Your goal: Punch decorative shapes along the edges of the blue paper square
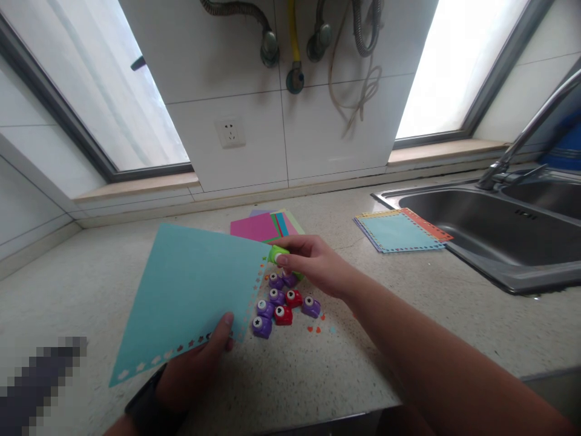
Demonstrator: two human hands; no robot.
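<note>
A light blue sheet of paper [195, 284] is pinched at its near edge by my left hand [211, 357], thumb on top. Small cut-out shapes run along its near and right edges. My right hand [313, 260] grips a lime-green craft punch [278, 254] at the sheet's far right corner, thumb on its white button. Just below lie several purple punches [262, 327] and red punches [284, 315] on the counter. Another green piece shows partly under my right hand. Tiny orange and blue paper bits [314, 329] lie beside the punches.
Behind the sheet is a stack of coloured paper [254, 227]. A second stack with punched edges [394, 233] lies near the steel sink [454, 242] on the right. The tiled wall [236, 163] with pipes and a socket closes off the counter's back.
</note>
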